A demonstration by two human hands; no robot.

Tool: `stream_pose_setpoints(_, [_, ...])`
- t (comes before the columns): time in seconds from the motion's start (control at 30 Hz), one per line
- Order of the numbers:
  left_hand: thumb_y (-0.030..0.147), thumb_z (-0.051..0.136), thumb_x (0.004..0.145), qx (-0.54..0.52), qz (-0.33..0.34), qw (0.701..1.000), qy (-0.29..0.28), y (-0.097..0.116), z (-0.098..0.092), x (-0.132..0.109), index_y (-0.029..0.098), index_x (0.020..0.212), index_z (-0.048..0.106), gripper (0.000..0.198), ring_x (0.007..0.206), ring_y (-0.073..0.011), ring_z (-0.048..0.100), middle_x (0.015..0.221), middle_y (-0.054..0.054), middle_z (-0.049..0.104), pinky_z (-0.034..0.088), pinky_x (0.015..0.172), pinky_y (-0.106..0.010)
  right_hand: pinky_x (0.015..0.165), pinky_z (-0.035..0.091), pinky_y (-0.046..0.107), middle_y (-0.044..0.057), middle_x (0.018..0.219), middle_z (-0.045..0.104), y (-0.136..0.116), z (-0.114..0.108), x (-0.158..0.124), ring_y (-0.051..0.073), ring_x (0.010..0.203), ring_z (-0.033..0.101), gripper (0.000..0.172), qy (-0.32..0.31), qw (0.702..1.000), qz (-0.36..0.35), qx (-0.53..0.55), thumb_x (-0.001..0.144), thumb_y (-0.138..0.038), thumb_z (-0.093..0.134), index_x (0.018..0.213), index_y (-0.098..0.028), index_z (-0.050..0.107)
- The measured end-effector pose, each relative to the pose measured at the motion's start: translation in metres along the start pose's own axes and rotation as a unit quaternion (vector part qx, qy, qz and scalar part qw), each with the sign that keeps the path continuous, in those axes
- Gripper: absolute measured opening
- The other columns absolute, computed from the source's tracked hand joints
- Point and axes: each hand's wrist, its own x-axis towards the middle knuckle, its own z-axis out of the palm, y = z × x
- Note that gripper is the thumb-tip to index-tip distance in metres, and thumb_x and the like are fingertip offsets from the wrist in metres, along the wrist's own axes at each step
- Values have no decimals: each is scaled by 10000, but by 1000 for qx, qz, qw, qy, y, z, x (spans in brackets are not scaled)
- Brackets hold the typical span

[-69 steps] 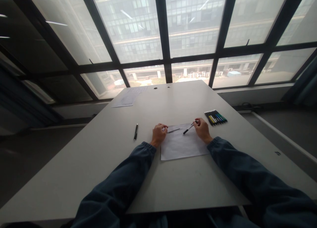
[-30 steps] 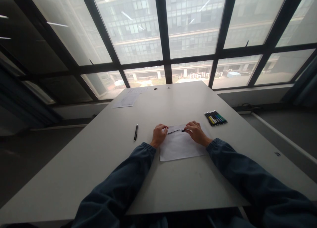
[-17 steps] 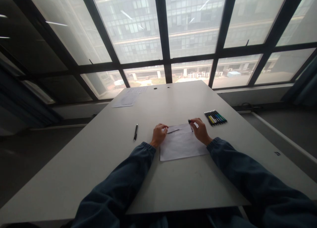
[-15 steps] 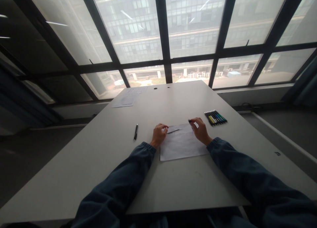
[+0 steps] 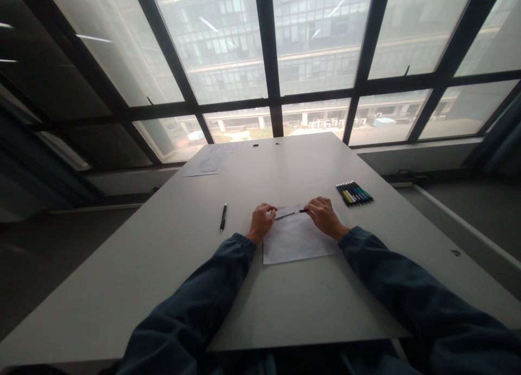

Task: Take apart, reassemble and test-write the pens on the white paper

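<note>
My left hand (image 5: 262, 222) is closed at the left edge of a white sheet of paper (image 5: 299, 245), its fingertips pinching a thin grey rod (image 5: 285, 216) that looks like a pen refill. From the right, my right hand (image 5: 323, 215) grips a black pen part (image 5: 303, 210), mostly covered by the fingers. The rod's right end meets or nearly meets this part above the paper; whether it has entered it I cannot tell.
Left of the paper lies a black pen (image 5: 223, 217). A row of several coloured pens (image 5: 354, 194) lies to the right. Printed sheets (image 5: 207, 163) rest at the far left of the white table (image 5: 171, 288). Windows (image 5: 228, 44) stand beyond.
My right hand has turned and moved slightly left, bringing the black pen part from upright to nearly level, in line with the rod. The left hand has stayed in place.
</note>
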Motion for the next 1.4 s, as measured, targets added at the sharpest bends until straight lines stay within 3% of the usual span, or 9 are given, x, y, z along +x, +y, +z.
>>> stream_pose_setpoints(0.23, [188, 566, 827, -4, 6, 1000, -1, -1, 2, 0, 190, 805, 737, 172, 855, -185, 624, 851, -41, 678, 480, 863, -315, 901, 294, 382, 64, 974, 685, 4, 7, -2, 233, 979, 521, 140, -52, 998, -16, -25, 906, -139, 600, 926, -215, 716])
stream_pose_setpoints(0.43, [186, 569, 827, -6, 13, 1000, 5, -1, 1, 0, 195, 803, 736, 168, 836, -180, 624, 844, -37, 674, 481, 847, -311, 907, 297, 363, 68, 1004, 679, 3, 6, -2, 225, 1000, 506, 183, -49, 998, -27, -12, 903, -103, 579, 988, -198, 709])
stream_pose_setpoints(0.67, [181, 568, 826, -14, 18, 1000, 8, -1, 2, 0, 192, 801, 733, 168, 848, -184, 624, 847, -37, 678, 481, 858, -321, 900, 316, 354, 69, 963, 680, -9, -1, -1, 204, 951, 515, 236, -55, 992, -102, 47, 952, -114, 488, 959, -197, 709])
stream_pose_setpoints(1.07, [187, 573, 842, -22, 25, 999, 15, -3, 2, 1, 198, 811, 737, 167, 839, -183, 628, 852, -36, 681, 488, 857, -326, 887, 335, 348, 70, 927, 686, -4, 0, -2, 209, 939, 527, 187, -28, 997, -49, 45, 922, -121, 531, 946, -181, 706])
stream_pose_setpoints(1.23, [263, 590, 894, 0, 76, 997, 20, -11, -10, 8, 214, 894, 748, 166, 904, -197, 621, 908, -44, 690, 473, 894, -347, 879, 339, 349, 62, 912, 685, -2, 2, -3, 212, 932, 534, 164, -20, 999, -22, 32, 925, -145, 542, 917, -186, 700])
stream_pose_setpoints(1.4, [289, 637, 884, 48, 79, 996, 9, -21, -23, 4, 212, 979, 727, 152, 921, -214, 615, 939, -48, 691, 468, 894, -369, 880, 348, 358, 67, 985, 668, -4, -3, 0, 219, 960, 531, 135, -7, 1000, 2, 23, 909, -162, 572, 939, -193, 700])
